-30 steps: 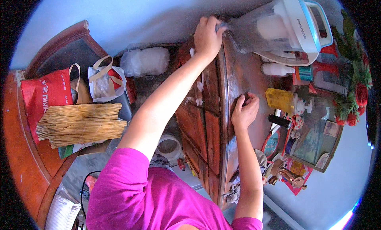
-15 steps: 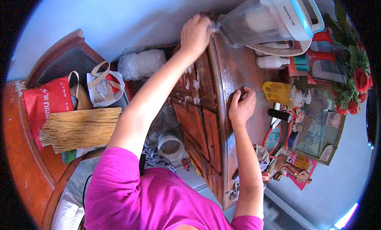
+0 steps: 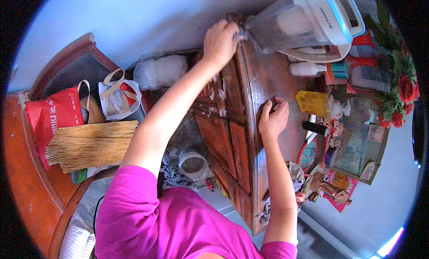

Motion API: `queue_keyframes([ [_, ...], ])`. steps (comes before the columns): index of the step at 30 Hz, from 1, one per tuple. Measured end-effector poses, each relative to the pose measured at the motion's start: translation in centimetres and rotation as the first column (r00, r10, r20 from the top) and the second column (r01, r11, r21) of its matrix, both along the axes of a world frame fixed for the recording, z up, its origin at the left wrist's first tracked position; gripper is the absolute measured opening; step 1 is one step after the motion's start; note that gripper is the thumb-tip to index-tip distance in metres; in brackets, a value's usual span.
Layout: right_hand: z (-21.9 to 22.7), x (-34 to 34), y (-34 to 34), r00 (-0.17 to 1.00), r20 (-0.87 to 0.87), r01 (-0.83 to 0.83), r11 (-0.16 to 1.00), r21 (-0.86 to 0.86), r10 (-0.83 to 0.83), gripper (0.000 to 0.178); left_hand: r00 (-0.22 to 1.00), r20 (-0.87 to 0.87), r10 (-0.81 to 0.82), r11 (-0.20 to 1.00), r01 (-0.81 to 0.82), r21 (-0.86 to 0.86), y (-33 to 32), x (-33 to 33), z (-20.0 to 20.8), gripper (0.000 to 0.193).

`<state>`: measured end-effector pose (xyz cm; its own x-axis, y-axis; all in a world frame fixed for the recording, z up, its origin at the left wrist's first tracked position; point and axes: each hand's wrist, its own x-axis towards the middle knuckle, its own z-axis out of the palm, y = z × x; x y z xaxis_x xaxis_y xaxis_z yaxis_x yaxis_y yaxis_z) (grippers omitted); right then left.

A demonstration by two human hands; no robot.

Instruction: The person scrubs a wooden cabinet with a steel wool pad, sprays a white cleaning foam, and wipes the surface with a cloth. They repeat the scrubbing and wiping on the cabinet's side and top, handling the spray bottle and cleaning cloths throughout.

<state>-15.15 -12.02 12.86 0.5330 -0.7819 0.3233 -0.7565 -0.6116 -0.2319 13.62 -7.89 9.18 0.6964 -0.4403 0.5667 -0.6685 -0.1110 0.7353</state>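
Observation:
My left hand [image 3: 220, 43] reaches to the far end of a dark reddish-brown wooden cabinet [image 3: 254, 87]. Its fingers are closed on a small dark grey thing [image 3: 240, 36], pressed at the top edge; blur hides its kind. White torn patches [image 3: 221, 94] cling to the cabinet's front below that arm. My right hand [image 3: 273, 121] rests on the cabinet top, loosely curled, thumb and forefinger apart, with nothing visible in it. Close beside it lies a bottle of yellow liquid with a white pump [image 3: 315, 104].
A blue-and-white kitchen appliance with a clear jug [image 3: 308, 22] stands near my left hand. A white bottle [image 3: 307, 69], a framed picture [image 3: 359, 152] and red flowers [image 3: 406, 88] are on the right. Leftward are thin sticks [image 3: 91, 143], a red bag [image 3: 56, 109] and a white bucket [image 3: 193, 165].
My left hand has shifted slightly down along the cabinet's edge with the dark grey thing. The right hand stays in place.

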Motion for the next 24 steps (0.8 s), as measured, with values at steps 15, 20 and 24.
queue_keyframes([
  [15,0.4,0.0,0.2,1.000,-0.003,-0.026,1.000,-0.010,0.026,0.031,0.947,-0.317,0.054,0.950,-0.147,-0.277,-1.3,4.9,-2.5,0.038],
  [20,0.8,-0.1,0.3,1.000,-0.007,0.006,1.000,0.012,-0.006,0.031,0.949,-0.307,0.065,0.972,-0.131,-0.197,-3.5,2.0,-1.8,0.016],
  [24,0.1,-1.1,-0.2,0.999,-0.003,0.036,0.999,-0.001,-0.036,0.032,0.900,-0.418,-0.121,0.985,0.055,-0.166,-0.4,-4.8,-1.8,0.022],
])
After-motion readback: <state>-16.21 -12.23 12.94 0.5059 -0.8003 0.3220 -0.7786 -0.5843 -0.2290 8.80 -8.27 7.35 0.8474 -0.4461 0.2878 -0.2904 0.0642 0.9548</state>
